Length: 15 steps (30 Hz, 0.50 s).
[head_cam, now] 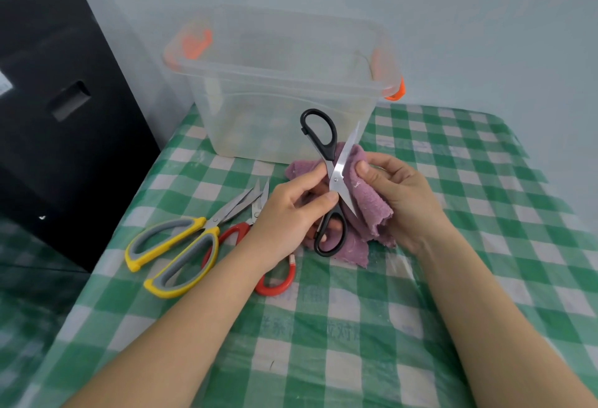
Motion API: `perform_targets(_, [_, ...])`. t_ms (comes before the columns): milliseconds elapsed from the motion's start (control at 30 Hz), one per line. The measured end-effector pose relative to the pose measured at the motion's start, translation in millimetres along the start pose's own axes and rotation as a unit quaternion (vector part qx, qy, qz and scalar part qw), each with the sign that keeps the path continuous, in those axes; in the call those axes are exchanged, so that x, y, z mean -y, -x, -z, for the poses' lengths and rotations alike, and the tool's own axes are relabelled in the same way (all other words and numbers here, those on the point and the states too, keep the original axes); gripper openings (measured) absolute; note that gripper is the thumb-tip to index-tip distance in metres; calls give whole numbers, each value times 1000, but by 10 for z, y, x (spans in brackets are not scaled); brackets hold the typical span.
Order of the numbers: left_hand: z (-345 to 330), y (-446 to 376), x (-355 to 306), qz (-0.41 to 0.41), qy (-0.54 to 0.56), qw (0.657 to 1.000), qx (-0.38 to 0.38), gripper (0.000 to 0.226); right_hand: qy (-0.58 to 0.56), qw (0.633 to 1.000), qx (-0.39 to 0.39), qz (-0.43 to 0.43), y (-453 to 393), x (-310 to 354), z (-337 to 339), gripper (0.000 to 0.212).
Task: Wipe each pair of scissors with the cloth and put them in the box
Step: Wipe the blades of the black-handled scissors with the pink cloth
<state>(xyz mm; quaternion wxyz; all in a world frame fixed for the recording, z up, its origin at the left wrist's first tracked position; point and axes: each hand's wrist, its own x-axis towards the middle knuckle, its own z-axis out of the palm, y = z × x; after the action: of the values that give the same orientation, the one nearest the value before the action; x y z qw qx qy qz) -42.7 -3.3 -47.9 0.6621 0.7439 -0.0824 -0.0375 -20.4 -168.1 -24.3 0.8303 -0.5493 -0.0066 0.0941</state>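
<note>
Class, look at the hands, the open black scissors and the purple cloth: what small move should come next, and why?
Probably slide the purple cloth in the right hand along the upper blade. The left hand holds the black scissors open and the cloth sits behind the blades, so wiping looks unfinished; the box waits behind.

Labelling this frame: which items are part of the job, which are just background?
Job: black scissors, held open by left hand; purple cloth in right hand; yellow scissors; red scissors; clear box.
Background: checked tablecloth; black case.

pale wall (pixel 453 2), green checked table (pixel 356 326)
</note>
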Motion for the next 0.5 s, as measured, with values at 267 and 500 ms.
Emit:
perform_targets(267, [-20, 8, -9, -30, -87, 996, -15, 40, 46, 998, -31, 35, 35, -60, -74, 22])
perform_targets(500, [-36, 11, 7, -55, -82, 995, -2, 40, 52, 994, -68, 65, 38, -102, -106, 30])
